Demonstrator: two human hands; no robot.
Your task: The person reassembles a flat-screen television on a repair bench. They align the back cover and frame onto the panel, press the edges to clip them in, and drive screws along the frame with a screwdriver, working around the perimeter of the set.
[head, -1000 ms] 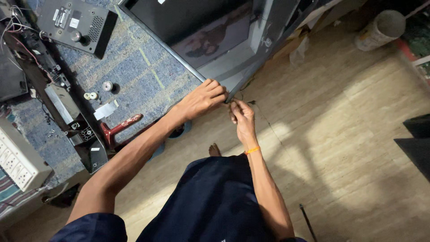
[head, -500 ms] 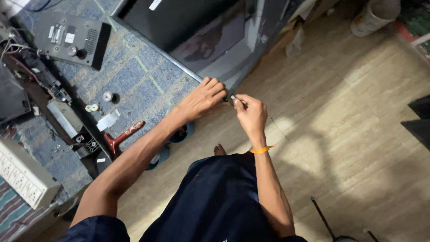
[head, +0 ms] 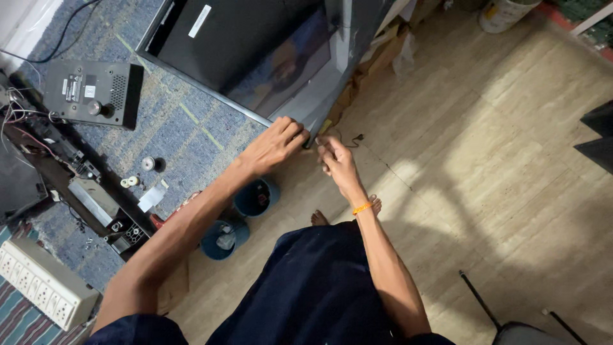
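A large flat television (head: 255, 45) with a dark screen lies on a blue rug (head: 185, 128), its near corner over the pale floor. My left hand (head: 274, 147) has its fingers curled over that corner's edge. Just to the right of the corner is my right hand (head: 335, 160), an orange band on its wrist. Its fingers are pinched on a thin dark wire (head: 352, 138) that trails onto the floor. The two hands are a few centimetres apart.
Two blue round tubs (head: 255, 197) (head: 223, 237) stand by my bare foot (head: 319, 218). On the rug lie a black box with a knob (head: 89, 96), small rolls (head: 148, 163) and dismantled parts (head: 83, 188). White power strip (head: 45, 291) at the left. Bucket (head: 504, 13) top right, black chair legs (head: 504, 319) bottom right.
Both hands have moved to the television's near corner. My left hand now holds the corner, and my right hand has drawn slightly away from it.
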